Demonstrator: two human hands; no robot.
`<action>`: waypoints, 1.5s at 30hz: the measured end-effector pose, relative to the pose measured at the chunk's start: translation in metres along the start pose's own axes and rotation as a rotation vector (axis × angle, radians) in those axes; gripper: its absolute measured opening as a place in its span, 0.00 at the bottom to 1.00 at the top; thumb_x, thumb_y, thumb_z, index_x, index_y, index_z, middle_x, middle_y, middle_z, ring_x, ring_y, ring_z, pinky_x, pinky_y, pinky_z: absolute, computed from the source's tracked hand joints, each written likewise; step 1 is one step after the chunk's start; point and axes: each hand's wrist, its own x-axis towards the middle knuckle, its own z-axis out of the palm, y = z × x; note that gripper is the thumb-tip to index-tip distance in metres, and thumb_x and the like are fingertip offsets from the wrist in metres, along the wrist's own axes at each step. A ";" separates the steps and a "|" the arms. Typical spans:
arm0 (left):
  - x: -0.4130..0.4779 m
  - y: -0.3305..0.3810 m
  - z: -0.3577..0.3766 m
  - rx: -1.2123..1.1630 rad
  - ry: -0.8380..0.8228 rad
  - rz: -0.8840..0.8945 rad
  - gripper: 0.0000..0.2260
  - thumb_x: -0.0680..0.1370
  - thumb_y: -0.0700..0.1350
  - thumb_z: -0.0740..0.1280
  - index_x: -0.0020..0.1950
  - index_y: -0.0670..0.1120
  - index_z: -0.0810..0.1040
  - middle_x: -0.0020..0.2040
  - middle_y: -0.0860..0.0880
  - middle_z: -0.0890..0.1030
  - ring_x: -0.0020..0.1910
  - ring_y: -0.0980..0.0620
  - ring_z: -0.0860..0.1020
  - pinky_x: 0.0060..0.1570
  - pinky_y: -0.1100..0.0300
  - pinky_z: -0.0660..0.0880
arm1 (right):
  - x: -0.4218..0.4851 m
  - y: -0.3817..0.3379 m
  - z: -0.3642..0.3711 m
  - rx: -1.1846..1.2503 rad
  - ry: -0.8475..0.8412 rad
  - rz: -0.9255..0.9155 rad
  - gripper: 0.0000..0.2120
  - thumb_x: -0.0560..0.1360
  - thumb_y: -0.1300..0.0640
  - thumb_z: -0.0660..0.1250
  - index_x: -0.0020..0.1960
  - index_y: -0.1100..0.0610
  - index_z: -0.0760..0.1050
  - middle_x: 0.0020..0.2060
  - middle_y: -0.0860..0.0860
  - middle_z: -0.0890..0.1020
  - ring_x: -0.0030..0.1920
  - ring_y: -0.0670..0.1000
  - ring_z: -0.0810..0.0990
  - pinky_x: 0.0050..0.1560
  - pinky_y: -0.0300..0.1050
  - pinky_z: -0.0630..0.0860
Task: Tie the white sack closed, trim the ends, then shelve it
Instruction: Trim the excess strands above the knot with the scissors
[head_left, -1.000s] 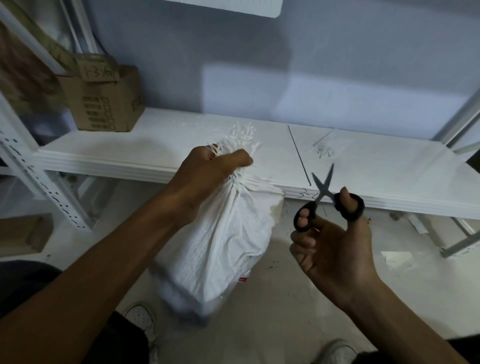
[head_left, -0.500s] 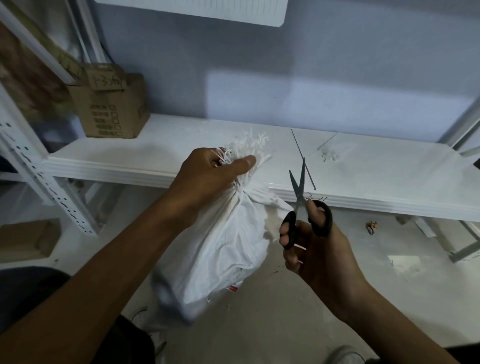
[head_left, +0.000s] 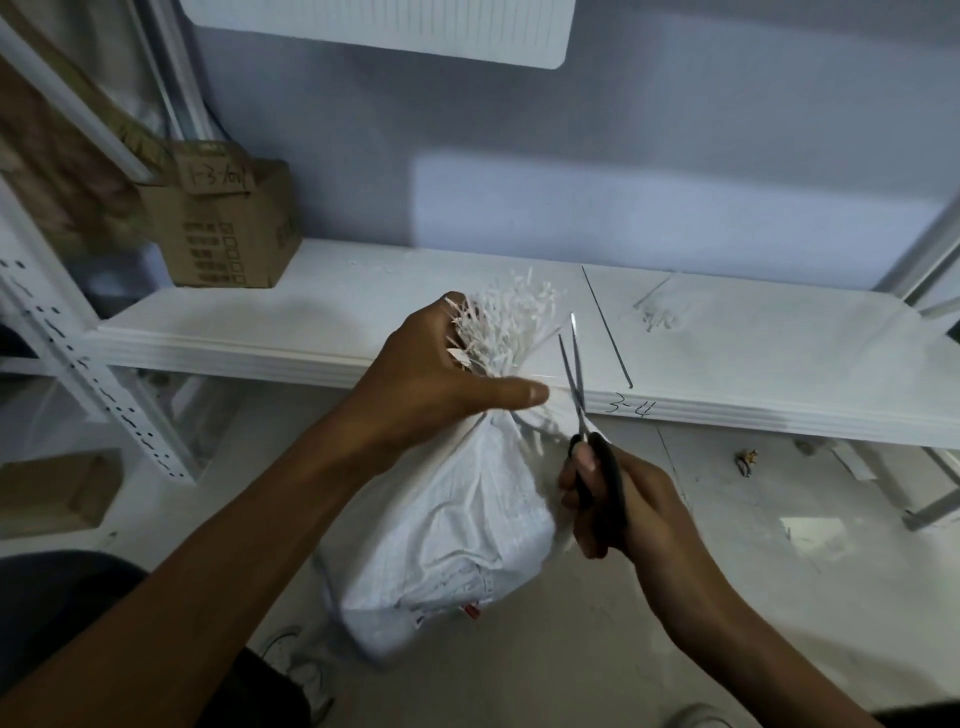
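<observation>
A white woven sack (head_left: 457, 535) hangs in front of the shelf, held up off the floor. My left hand (head_left: 436, 379) is clenched around its gathered neck, thumb pointing right. Frayed white strands (head_left: 511, 322) stick up above that fist. My right hand (head_left: 618, 504) grips black-handled scissors (head_left: 582, 410). Their blades point up, slightly apart, just right of the neck beside the frayed strands and a thin tie end. The white shelf board (head_left: 753, 353) lies directly behind the sack.
A brown cardboard box (head_left: 223, 228) stands at the shelf's back left. Small white offcuts (head_left: 657, 317) lie on the board to the right. A perforated white upright (head_left: 88, 374) stands left, another shelf leg (head_left: 935, 499) right. A second box (head_left: 52, 493) sits on the floor, left.
My right hand has brought the scissors left and closer to the sack's neck, blades turning upright. The left hand has kept its hold and lifted the sack slightly.
</observation>
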 end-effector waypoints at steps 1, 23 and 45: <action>0.001 -0.002 0.000 0.048 0.014 0.019 0.28 0.58 0.48 0.83 0.54 0.47 0.78 0.46 0.52 0.85 0.44 0.51 0.84 0.53 0.45 0.81 | 0.000 -0.001 -0.001 -0.009 0.016 -0.017 0.24 0.75 0.40 0.61 0.37 0.62 0.72 0.29 0.50 0.73 0.26 0.50 0.69 0.29 0.42 0.67; -0.001 0.000 -0.001 0.245 -0.137 0.068 0.50 0.63 0.40 0.81 0.74 0.62 0.55 0.54 0.58 0.69 0.51 0.40 0.81 0.49 0.57 0.80 | 0.004 -0.005 -0.017 0.031 0.114 -0.019 0.34 0.64 0.31 0.66 0.39 0.65 0.70 0.32 0.57 0.70 0.28 0.47 0.67 0.30 0.40 0.65; 0.000 0.005 -0.019 0.313 -0.294 0.101 0.61 0.61 0.33 0.80 0.78 0.62 0.42 0.65 0.47 0.70 0.52 0.47 0.81 0.53 0.53 0.80 | 0.002 -0.022 -0.043 -0.261 -0.167 0.035 0.21 0.61 0.32 0.66 0.34 0.49 0.70 0.25 0.42 0.75 0.25 0.39 0.73 0.35 0.36 0.65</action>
